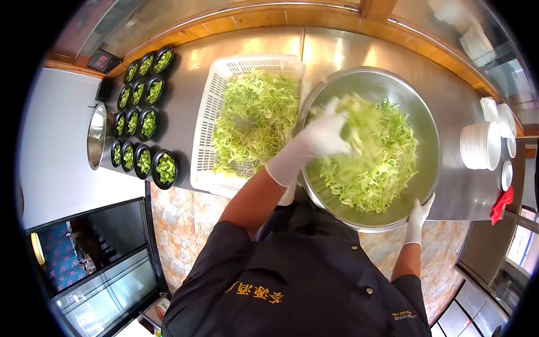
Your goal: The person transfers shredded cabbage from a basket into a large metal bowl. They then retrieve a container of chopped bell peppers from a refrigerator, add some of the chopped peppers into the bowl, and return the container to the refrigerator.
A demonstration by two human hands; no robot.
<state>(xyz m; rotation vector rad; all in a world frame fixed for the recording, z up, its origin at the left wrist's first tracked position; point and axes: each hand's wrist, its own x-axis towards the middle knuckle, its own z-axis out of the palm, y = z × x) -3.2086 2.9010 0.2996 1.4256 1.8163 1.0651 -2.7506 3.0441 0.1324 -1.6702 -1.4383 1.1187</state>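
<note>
A large steel bowl (429,132) holds a heap of pale green shredded vegetable (376,182). My left hand (327,133), in a white glove, is over the bowl's left side with its fingers curved round a bunch of the shreds. That bunch is blurred by motion. At the bowl's lower right, my right hand (418,218), gloved too, grips the rim. Left of the bowl stands a white plastic basket (203,135) with more of the same shreds spread in it, and my left forearm crosses its lower right corner.
Rows of small black bowls (164,169) with chopped green pieces stand at the left, beside a shallow steel basin (96,136). Stacked white plates (480,146) and a red cloth (501,204) are at the right. Glass and a wooden ledge (269,18) border the steel counter's back.
</note>
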